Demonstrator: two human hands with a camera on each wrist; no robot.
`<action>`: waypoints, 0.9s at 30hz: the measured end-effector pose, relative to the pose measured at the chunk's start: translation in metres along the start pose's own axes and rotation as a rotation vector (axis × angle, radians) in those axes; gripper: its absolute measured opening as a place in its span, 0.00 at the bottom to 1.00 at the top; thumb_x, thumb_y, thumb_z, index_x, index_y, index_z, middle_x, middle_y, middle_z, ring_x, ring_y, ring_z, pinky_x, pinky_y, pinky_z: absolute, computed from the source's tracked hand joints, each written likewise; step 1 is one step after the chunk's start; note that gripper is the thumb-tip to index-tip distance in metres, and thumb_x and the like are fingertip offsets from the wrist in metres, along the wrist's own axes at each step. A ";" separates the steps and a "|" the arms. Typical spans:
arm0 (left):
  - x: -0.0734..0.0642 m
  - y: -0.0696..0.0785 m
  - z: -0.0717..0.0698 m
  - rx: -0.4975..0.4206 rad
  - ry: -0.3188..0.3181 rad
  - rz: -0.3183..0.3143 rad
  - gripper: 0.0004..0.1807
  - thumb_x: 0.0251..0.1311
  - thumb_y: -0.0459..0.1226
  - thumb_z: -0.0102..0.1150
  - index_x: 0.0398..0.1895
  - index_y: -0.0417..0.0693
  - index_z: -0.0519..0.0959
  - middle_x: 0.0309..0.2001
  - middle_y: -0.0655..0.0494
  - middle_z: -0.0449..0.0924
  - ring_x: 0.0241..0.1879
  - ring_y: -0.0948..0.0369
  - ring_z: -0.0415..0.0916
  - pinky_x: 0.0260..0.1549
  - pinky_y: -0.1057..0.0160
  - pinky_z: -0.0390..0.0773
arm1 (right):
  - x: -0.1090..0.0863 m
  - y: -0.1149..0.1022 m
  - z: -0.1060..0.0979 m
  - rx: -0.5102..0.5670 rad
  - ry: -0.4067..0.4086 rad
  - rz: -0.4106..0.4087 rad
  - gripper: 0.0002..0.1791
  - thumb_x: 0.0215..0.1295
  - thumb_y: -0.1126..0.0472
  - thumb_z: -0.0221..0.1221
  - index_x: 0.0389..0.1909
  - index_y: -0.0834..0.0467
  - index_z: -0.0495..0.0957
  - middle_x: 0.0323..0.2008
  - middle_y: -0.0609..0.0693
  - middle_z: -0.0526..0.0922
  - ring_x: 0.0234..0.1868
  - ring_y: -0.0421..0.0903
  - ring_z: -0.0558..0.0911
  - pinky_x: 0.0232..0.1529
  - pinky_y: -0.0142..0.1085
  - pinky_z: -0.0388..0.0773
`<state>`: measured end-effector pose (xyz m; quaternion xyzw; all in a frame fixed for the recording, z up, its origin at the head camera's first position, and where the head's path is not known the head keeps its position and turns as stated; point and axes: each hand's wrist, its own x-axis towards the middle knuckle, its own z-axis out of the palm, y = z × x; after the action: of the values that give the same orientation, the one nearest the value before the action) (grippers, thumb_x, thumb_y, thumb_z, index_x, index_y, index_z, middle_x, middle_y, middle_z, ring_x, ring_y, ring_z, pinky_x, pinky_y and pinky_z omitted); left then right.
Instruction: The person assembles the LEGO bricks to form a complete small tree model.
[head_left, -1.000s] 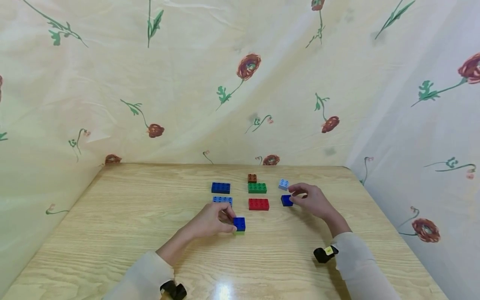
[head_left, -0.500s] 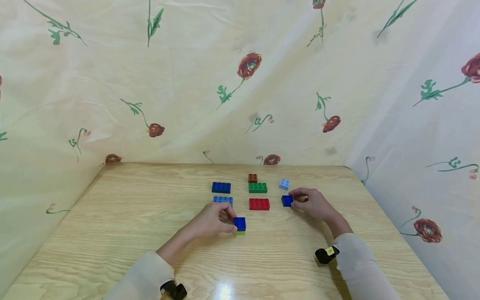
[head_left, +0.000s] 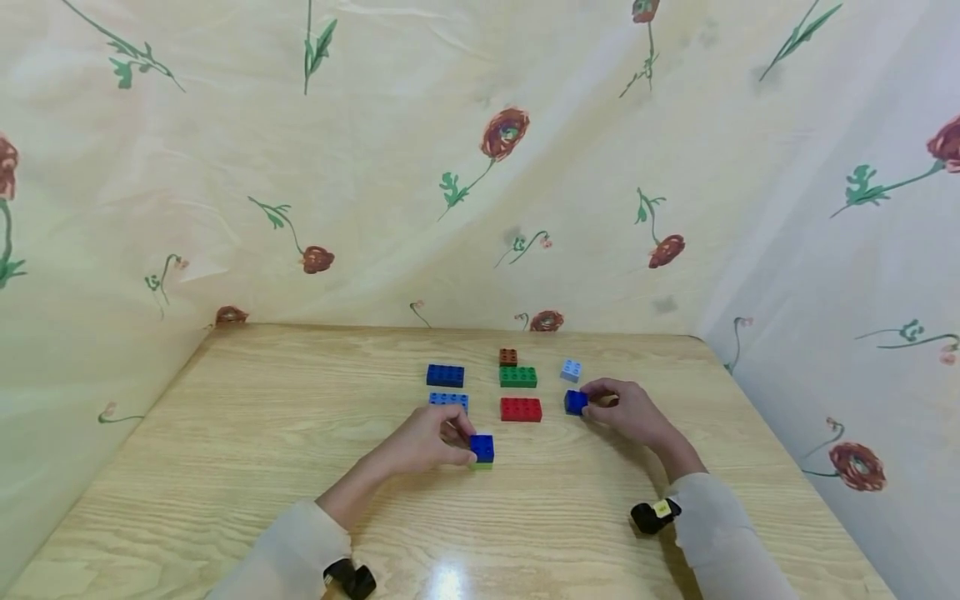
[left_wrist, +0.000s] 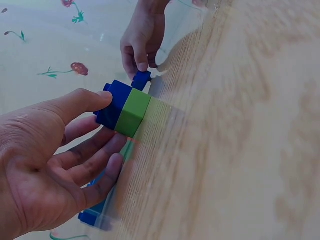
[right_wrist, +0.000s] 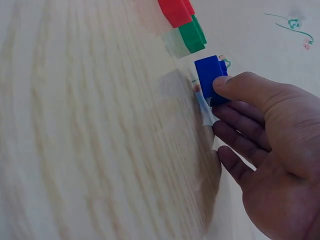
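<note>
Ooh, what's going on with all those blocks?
Someone's left hand is pinching a blue block that sits on top of a light green block. Their right hand is pinching another small block, also blue, and the two blue ones are apart. On the table there are also a red block, a green block, a brown block and some more blue ones.
</note>
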<state>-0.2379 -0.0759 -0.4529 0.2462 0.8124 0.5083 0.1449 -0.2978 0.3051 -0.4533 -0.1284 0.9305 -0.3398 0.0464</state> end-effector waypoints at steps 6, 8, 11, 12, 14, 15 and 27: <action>0.000 -0.001 0.000 0.010 0.004 0.000 0.14 0.57 0.37 0.76 0.43 0.46 0.81 0.44 0.53 0.86 0.45 0.60 0.84 0.47 0.66 0.84 | -0.003 -0.008 0.000 0.016 0.012 0.004 0.19 0.70 0.56 0.65 0.58 0.60 0.81 0.55 0.58 0.85 0.55 0.53 0.83 0.58 0.51 0.81; 0.000 -0.001 -0.001 0.010 0.006 0.004 0.14 0.57 0.37 0.76 0.43 0.46 0.81 0.44 0.53 0.86 0.45 0.60 0.84 0.47 0.66 0.84 | -0.003 -0.013 -0.001 0.014 0.014 -0.003 0.19 0.70 0.56 0.66 0.58 0.59 0.81 0.55 0.58 0.85 0.56 0.54 0.83 0.58 0.52 0.81; 0.000 -0.002 -0.001 0.008 0.009 0.007 0.14 0.57 0.37 0.76 0.43 0.46 0.81 0.44 0.52 0.86 0.45 0.60 0.84 0.47 0.65 0.84 | -0.005 -0.020 -0.002 0.008 0.018 -0.025 0.19 0.70 0.56 0.66 0.58 0.59 0.82 0.55 0.58 0.86 0.57 0.54 0.82 0.58 0.52 0.81; 0.000 -0.002 -0.001 0.009 0.009 0.007 0.14 0.57 0.37 0.76 0.43 0.46 0.81 0.44 0.52 0.86 0.45 0.60 0.84 0.47 0.65 0.84 | -0.005 -0.022 -0.002 0.007 0.019 -0.036 0.19 0.70 0.56 0.66 0.58 0.59 0.82 0.54 0.58 0.86 0.57 0.55 0.82 0.57 0.51 0.81; 0.000 -0.002 -0.001 0.009 0.008 0.007 0.14 0.58 0.37 0.76 0.43 0.47 0.81 0.44 0.53 0.86 0.45 0.60 0.84 0.47 0.65 0.85 | -0.006 -0.026 -0.002 0.004 0.023 -0.051 0.19 0.70 0.56 0.65 0.58 0.59 0.82 0.54 0.57 0.86 0.56 0.54 0.82 0.56 0.48 0.82; 0.000 -0.002 -0.001 0.007 0.008 0.007 0.14 0.58 0.37 0.76 0.43 0.47 0.81 0.44 0.53 0.86 0.45 0.61 0.84 0.47 0.65 0.85 | -0.006 -0.028 -0.003 0.003 0.026 -0.059 0.18 0.70 0.56 0.65 0.57 0.59 0.82 0.54 0.57 0.86 0.56 0.54 0.82 0.55 0.46 0.82; 0.000 -0.002 -0.001 -0.015 -0.011 -0.001 0.13 0.58 0.38 0.75 0.43 0.51 0.81 0.44 0.58 0.85 0.45 0.62 0.83 0.47 0.66 0.84 | -0.017 -0.060 0.005 0.043 0.045 -0.124 0.18 0.69 0.57 0.67 0.56 0.58 0.83 0.52 0.55 0.86 0.54 0.53 0.84 0.48 0.33 0.81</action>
<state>-0.2389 -0.0777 -0.4546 0.2475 0.8079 0.5129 0.1516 -0.2684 0.2625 -0.4182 -0.1770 0.9142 -0.3646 0.0072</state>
